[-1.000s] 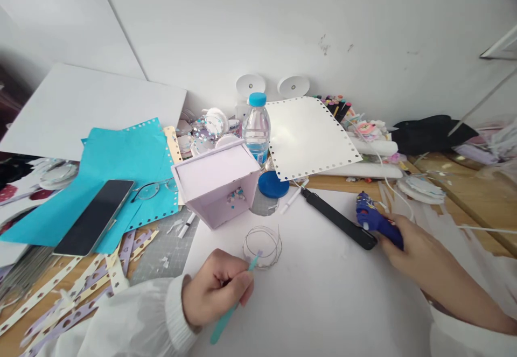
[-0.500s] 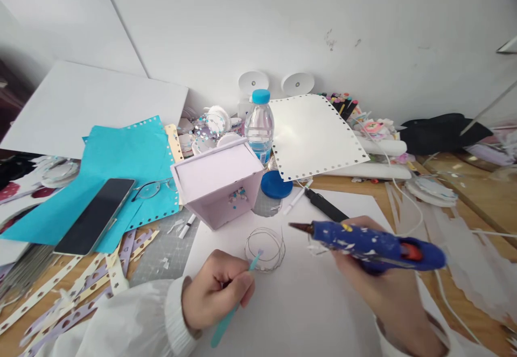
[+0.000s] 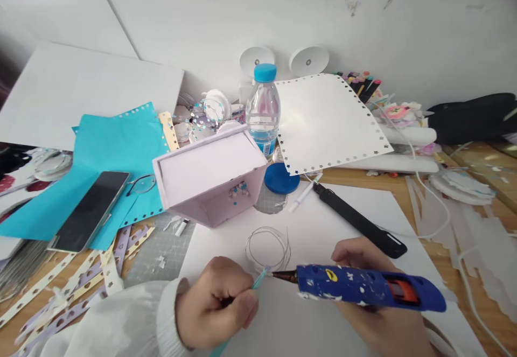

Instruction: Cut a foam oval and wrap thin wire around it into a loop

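Note:
My left hand (image 3: 216,303) pinches a pair of teal tweezers (image 3: 259,280), closed at the tips on a tiny pale piece too small to name. In my right hand (image 3: 383,327) is a blue hot glue gun (image 3: 343,287) spotted with white paint or glue. Its dark nozzle points left and sits right by the tweezer tips; whether they touch I cannot tell. Just behind lies a loose coil of thin wire (image 3: 289,249) on a white sheet (image 3: 299,324). Beyond it stands a pale lilac open box (image 3: 210,171) with small beads or confetti inside.
A water bottle (image 3: 262,106) stands behind the box, near a blue lid (image 3: 281,178). A black cutter-like tool (image 3: 355,217) lies at right. On the left are a phone (image 3: 91,211), glasses (image 3: 143,184), blue paper (image 3: 117,141) and punched strips (image 3: 36,289).
My right hand has lowered the glue gun and brought its nozzle left to the tweezer tips. The left hand has barely shifted. The view has tilted slightly.

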`<action>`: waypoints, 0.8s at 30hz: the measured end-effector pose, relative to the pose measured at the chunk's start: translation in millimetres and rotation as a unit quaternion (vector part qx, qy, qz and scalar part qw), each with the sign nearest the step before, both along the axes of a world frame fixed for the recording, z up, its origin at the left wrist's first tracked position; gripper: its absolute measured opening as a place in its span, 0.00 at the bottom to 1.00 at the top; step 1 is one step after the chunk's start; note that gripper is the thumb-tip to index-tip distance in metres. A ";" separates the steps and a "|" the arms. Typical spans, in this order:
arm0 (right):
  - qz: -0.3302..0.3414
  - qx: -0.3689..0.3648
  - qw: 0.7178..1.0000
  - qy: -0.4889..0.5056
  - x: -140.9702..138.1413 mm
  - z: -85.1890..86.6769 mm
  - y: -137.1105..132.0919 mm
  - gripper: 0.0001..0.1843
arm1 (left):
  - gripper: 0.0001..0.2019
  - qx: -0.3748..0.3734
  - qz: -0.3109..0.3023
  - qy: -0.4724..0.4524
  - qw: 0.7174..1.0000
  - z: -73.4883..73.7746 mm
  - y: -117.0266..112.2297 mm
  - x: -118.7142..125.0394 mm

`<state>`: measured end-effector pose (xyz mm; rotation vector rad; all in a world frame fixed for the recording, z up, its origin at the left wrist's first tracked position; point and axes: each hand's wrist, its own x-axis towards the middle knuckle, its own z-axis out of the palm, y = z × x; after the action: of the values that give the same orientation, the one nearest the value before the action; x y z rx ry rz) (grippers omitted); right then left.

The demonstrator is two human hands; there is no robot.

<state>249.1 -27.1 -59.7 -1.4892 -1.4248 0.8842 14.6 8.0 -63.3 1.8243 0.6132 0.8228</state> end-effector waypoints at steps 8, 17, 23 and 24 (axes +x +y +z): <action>-0.007 0.009 1.000 -0.009 -1.5 0.6 0.7 0.11 | 0.26 0.006 0.004 -0.002 1.000 1.4 1.0 -0.5; 0.001 0.003 1.000 -0.019 0.0 -1.5 -0.3 0.11 | 0.23 0.000 -0.011 -0.006 1.000 -2.8 -0.4 -1.4; 0.019 0.019 0.999 -0.042 2.2 -1.2 1.0 0.10 | 0.23 -0.001 -0.016 -0.008 1.000 -3.4 -0.2 -1.8; 0.025 0.027 0.998 -0.050 3.4 -1.5 1.6 0.10 | 0.23 0.000 -0.017 -0.008 1.000 -3.2 -0.2 -1.9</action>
<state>252.5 -25.5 -61.2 -1.4800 -1.5528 0.8042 12.7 7.8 -66.5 1.8212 0.5704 0.8136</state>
